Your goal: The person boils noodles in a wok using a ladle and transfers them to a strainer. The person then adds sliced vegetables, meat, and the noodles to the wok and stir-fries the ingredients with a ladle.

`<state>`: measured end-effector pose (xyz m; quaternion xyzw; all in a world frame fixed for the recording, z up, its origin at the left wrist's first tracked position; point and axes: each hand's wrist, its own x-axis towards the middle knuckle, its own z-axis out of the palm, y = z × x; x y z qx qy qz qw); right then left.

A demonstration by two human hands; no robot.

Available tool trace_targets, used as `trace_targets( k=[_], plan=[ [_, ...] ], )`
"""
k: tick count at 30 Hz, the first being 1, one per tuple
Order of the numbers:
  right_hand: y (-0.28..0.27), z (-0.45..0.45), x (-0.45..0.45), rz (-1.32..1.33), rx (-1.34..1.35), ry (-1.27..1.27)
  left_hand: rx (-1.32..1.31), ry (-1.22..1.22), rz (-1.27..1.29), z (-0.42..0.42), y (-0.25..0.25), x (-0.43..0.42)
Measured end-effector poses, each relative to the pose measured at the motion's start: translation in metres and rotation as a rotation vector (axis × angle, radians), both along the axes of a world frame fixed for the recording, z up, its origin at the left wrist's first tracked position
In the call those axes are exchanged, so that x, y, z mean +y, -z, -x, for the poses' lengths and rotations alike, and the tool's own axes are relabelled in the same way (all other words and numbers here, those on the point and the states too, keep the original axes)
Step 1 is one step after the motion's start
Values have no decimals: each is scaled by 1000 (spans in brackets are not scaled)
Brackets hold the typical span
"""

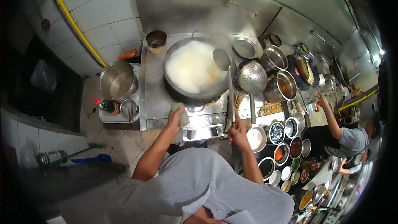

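Note:
A large wok (174, 86) full of pale, foamy, steaming liquid (192, 66) sits on the steel stove. My left hand (174, 117) is closed around a folded greenish cloth (183, 118) at the wok's near edge; I cannot tell whether the cloth touches the rim. In my right hand (237, 135) is the long handle of a ladle (222, 59). The ladle's round bowl hangs over the right side of the wok, above or at the liquid's edge. Just right of it, a perforated skimmer (252, 77) rests with its handle toward me.
Steel pots (280, 86) and several seasoning bowls (256, 138) crowd the right side. Left of the stove, a deep pot (118, 81) and a sauce bottle (107, 106) stand on a tray (108, 118). A co-worker (346, 135) reaches over the counter at far right.

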<state>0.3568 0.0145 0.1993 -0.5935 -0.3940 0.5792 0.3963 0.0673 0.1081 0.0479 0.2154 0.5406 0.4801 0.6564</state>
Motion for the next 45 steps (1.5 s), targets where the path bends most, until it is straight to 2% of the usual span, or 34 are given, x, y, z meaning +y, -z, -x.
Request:
trace_targets(
  k=[2, 4, 5, 6, 8, 10, 12, 14, 16, 17, 20, 21, 22, 25, 26, 28, 32, 33, 38, 41, 43, 45],
  plan=[
    [48, 12, -17, -47, -50, 47, -294, 52, 175, -19, 3, 23],
    [106, 13, -31, -176, -189, 25, -301, 58, 265, -42, -6, 41],
    [132, 11, -38, -159, -143, 25, -311, 52, 355, -53, -9, 47],
    [133, 14, -42, -157, -141, 42, -305, 67, 358, -62, -19, 51],
    [133, 20, -51, -165, -279, 38, -321, 129, 426, -78, -45, 54],
    [108, 34, -57, -161, -328, 101, -358, 186, 437, -88, -33, 64],
    [104, 39, -63, -192, -338, 103, -385, 104, 468, -97, -29, 73],
    [115, 37, -65, -224, -391, 112, -365, 110, 478, -105, -62, 68],
    [119, 33, -64, -242, -408, 102, -192, 74, 522, -112, -65, 66],
    [120, 31, -64, -243, -385, 97, -225, 38, 567, -114, -65, 70],
    [125, 20, -64, -268, -331, 105, -352, 57, 539, -116, -43, 81],
    [121, 13, -63, -222, -307, 76, -326, -51, 563, -121, -46, 81],
    [112, 5, -56, -228, -299, 40, -332, -87, 556, -124, -28, 84],
    [91, -16, -43, -120, -98, 64, -665, -142, 400, -127, 21, 89],
    [96, -28, -37, -120, -88, 40, -662, -167, 392, -127, 29, 90],
    [105, -51, -26, -229, -213, -11, -550, -201, 221, -133, 29, 84],
    [104, -87, -6, -250, -132, -63, -503, -239, 172, -129, 10, 71],
    [80, -90, -4, -185, -80, -60, -476, -239, 155, -124, 14, 69],
    [68, -119, 3, -199, -50, -122, -339, -178, 73, -103, 2, 39],
    [65, -125, 3, -239, -90, -136, -240, -255, 128, -115, -31, 15],
    [40, -125, 3, -126, 23, -125, -223, -249, 111, -117, -39, 4],
    [30, -126, 8, -121, 41, -145, -206, -234, 105, -124, -54, -4]
  ],
)
